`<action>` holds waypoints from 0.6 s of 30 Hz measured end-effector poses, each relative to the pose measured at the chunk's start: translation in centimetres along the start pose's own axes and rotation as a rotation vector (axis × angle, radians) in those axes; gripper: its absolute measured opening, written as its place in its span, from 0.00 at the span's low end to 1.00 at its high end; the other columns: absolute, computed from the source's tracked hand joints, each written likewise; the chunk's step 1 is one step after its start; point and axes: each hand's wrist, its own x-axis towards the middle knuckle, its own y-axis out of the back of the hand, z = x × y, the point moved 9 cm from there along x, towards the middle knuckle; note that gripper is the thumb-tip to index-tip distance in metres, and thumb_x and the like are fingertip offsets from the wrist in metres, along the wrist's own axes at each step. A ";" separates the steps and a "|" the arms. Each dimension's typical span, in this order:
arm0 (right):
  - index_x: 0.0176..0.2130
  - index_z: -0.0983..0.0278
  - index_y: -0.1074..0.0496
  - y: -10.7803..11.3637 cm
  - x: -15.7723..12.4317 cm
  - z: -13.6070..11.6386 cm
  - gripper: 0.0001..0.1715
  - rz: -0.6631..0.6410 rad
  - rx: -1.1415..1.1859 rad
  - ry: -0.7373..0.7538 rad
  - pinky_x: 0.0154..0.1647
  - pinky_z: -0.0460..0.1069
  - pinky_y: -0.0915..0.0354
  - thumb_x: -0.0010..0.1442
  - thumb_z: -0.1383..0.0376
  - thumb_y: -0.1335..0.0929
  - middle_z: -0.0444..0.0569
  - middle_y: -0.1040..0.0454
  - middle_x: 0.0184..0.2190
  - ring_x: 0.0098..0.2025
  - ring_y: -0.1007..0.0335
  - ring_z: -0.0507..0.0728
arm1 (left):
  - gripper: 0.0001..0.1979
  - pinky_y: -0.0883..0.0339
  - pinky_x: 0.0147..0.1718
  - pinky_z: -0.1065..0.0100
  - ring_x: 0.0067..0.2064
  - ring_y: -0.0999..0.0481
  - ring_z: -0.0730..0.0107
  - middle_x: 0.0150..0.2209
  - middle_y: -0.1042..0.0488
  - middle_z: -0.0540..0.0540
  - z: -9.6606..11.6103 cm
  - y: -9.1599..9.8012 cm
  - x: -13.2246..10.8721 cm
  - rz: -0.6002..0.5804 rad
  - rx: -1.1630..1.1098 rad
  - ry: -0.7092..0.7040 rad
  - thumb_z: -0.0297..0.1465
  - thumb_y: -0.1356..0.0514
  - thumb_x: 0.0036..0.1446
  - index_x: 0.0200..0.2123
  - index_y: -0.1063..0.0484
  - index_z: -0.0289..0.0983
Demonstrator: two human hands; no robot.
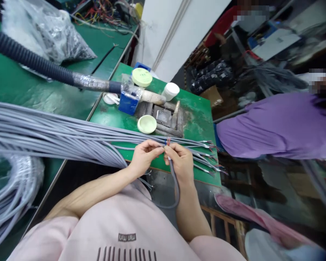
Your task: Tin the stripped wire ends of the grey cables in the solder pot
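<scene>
Between my two hands is the stripped end of a grey cable [175, 177], with red and blue wires [168, 141] fanning out at its tip. My right hand [180, 161] is closed around the cable just below those wires. The fingers of my left hand [145, 154] pinch at the wire end, their tips meeting the right hand's fingers; the strand between them is too small to make out clearly. Behind and beside my hands lies a thick bundle of grey cables [70, 134], whose stripped ends [210, 157] fan out on the right of the green table.
A solder pot [164, 116] in a dark frame stands beyond my hands, with a pale green dish [147, 124], a round tin [142, 77] and a white cup [171, 90]. A black hose [29, 58] reaches over from the left. A person in purple [266, 125] sits at right.
</scene>
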 end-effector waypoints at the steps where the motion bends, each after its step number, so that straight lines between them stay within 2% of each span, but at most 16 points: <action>1: 0.23 0.63 0.32 0.0 -0.4 0.4 0.13 -0.011 0.012 -0.008 0.16 0.44 0.46 0.54 0.58 0.31 0.38 0.36 0.13 0.14 0.44 0.47 | 0.16 0.38 0.27 0.72 0.25 0.33 0.77 0.24 0.29 0.52 0.5 0.1 -0.1 0.003 0.014 -0.039 0.40 0.30 0.41 0.26 0.28 0.35; 3: 0.34 0.62 0.28 0.0 -1.2 1.2 0.10 -0.060 0.038 -0.022 0.15 0.44 0.45 0.55 0.58 0.31 0.39 0.33 0.17 0.14 0.42 0.48 | 0.16 0.36 0.30 0.70 0.28 0.31 0.75 0.26 0.28 0.50 1.8 0.7 -0.4 0.036 0.092 -0.149 0.42 0.32 0.45 0.27 0.27 0.36; 4: 0.41 0.60 0.28 0.0 -1.6 1.5 0.14 -0.084 0.051 -0.027 0.15 0.44 0.45 0.55 0.58 0.31 0.39 0.32 0.18 0.14 0.41 0.48 | 0.15 0.35 0.32 0.69 0.30 0.30 0.73 0.27 0.27 0.49 2.7 0.9 -0.5 0.036 0.174 -0.216 0.43 0.33 0.47 0.27 0.26 0.36; 6: 0.50 0.58 0.32 0.1 -2.5 2.1 0.21 -0.113 0.075 -0.029 0.14 0.44 0.46 0.56 0.59 0.31 0.39 0.31 0.19 0.13 0.42 0.48 | 0.14 0.34 0.36 0.65 0.33 0.29 0.69 0.29 0.26 0.46 4.0 0.2 -1.1 -0.066 0.375 -0.347 0.43 0.35 0.49 0.27 0.25 0.38; 8: 0.53 0.56 0.35 0.4 -3.2 2.4 0.24 -0.094 0.095 -0.012 0.13 0.44 0.48 0.57 0.60 0.31 0.38 0.33 0.19 0.13 0.43 0.48 | 0.12 0.34 0.39 0.63 0.35 0.28 0.66 0.30 0.25 0.43 4.2 -1.3 -1.9 -0.251 0.527 -0.437 0.41 0.35 0.51 0.25 0.24 0.39; 9: 0.54 0.56 0.36 0.6 -3.5 2.4 0.25 -0.077 0.101 0.004 0.13 0.44 0.48 0.57 0.60 0.32 0.38 0.33 0.18 0.13 0.44 0.48 | 0.11 0.34 0.40 0.63 0.36 0.28 0.66 0.30 0.24 0.43 4.1 -1.7 -2.3 -0.306 0.553 -0.459 0.40 0.36 0.52 0.26 0.23 0.39; 10: 0.55 0.55 0.37 0.6 -3.8 2.5 0.26 -0.060 0.102 0.018 0.13 0.44 0.47 0.58 0.59 0.32 0.37 0.34 0.18 0.14 0.43 0.48 | 0.10 0.34 0.40 0.63 0.35 0.28 0.66 0.30 0.24 0.43 3.9 -1.6 -2.5 -0.302 0.546 -0.465 0.39 0.36 0.52 0.26 0.23 0.39; 12: 0.57 0.55 0.40 0.7 -4.2 2.6 0.27 -0.022 0.095 0.036 0.14 0.44 0.46 0.59 0.59 0.33 0.37 0.34 0.19 0.14 0.43 0.48 | 0.10 0.34 0.36 0.66 0.33 0.29 0.69 0.32 0.24 0.44 3.2 -0.4 -2.3 -0.173 0.466 -0.386 0.39 0.35 0.51 0.31 0.23 0.37; 14: 0.58 0.55 0.42 0.4 -4.5 2.9 0.29 -0.006 0.086 0.026 0.14 0.43 0.45 0.59 0.59 0.33 0.37 0.32 0.19 0.14 0.43 0.48 | 0.16 0.35 0.29 0.70 0.28 0.31 0.73 0.32 0.24 0.45 1.4 0.9 -2.1 -0.072 0.321 -0.194 0.41 0.32 0.47 0.35 0.23 0.36; 16: 0.58 0.55 0.42 0.0 -4.7 3.4 0.30 -0.018 0.085 -0.002 0.14 0.43 0.44 0.58 0.60 0.33 0.37 0.31 0.20 0.14 0.42 0.48 | 0.20 0.39 0.25 0.72 0.25 0.33 0.77 0.30 0.25 0.47 -0.9 1.0 -2.2 -0.108 0.194 0.032 0.44 0.32 0.45 0.36 0.23 0.34; 18: 0.57 0.56 0.40 -0.4 -4.7 3.8 0.29 -0.059 0.074 -0.027 0.15 0.43 0.41 0.57 0.60 0.32 0.37 0.30 0.20 0.16 0.39 0.49 | 0.22 0.41 0.24 0.73 0.24 0.33 0.78 0.26 0.26 0.47 -2.5 0.7 -2.6 -0.182 0.130 0.198 0.46 0.33 0.46 0.36 0.22 0.33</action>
